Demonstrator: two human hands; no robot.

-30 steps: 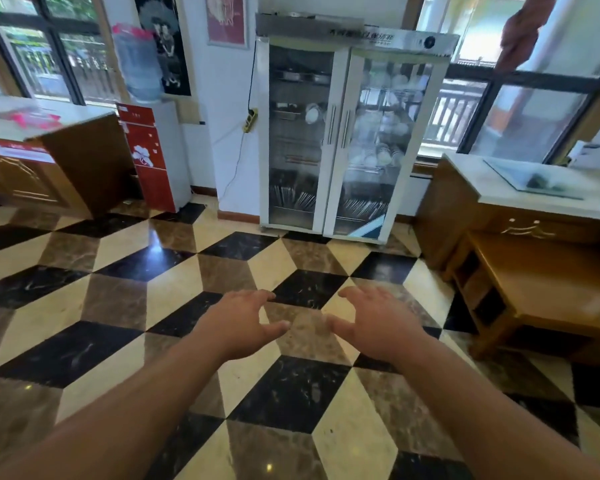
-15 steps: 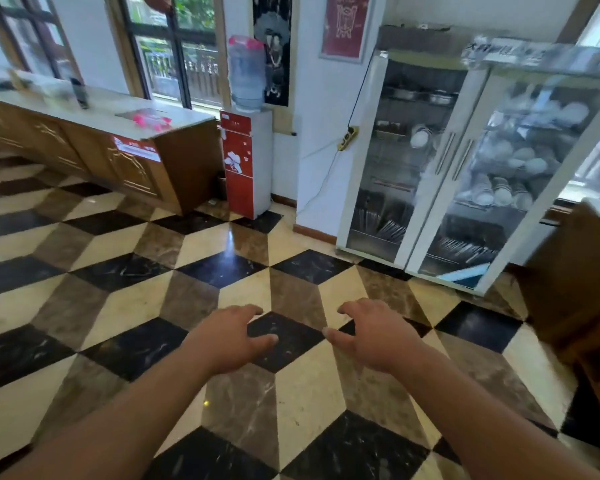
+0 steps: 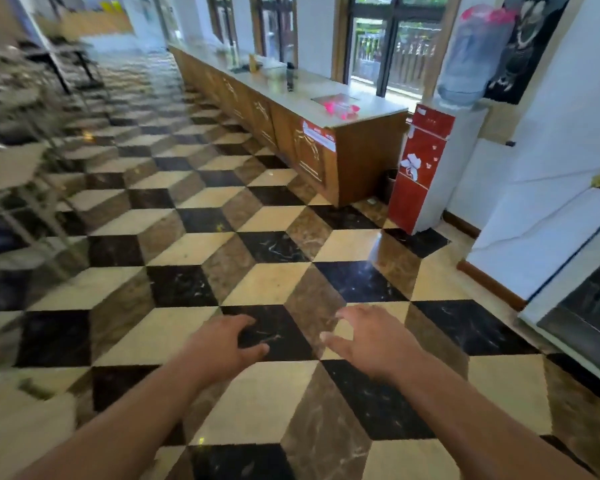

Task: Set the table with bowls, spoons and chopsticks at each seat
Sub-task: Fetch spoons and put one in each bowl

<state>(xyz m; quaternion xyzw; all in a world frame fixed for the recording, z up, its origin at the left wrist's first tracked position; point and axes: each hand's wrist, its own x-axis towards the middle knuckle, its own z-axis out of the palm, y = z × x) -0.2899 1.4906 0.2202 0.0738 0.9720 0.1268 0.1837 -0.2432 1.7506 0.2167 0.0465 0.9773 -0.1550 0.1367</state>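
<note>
My left hand (image 3: 222,344) and my right hand (image 3: 371,341) are stretched out in front of me over the chequered floor, both empty with fingers apart. No bowls, spoons or chopsticks are in view. Only the bottom corner of the glass-door dish cabinet (image 3: 589,306) shows at the right edge. Blurred tables and chairs (image 3: 11,168) stand along the left side.
A long wooden counter (image 3: 312,133) runs along the windows at centre right. A red water dispenser (image 3: 423,168) with a blue bottle (image 3: 471,53) stands against the white wall. The patterned tile floor (image 3: 274,244) stretches ahead down the room.
The view has swung left: the dish cabinet has slid from the middle to the right edge, and the counter and dining area have come into view. Both hands stay out in front, empty.
</note>
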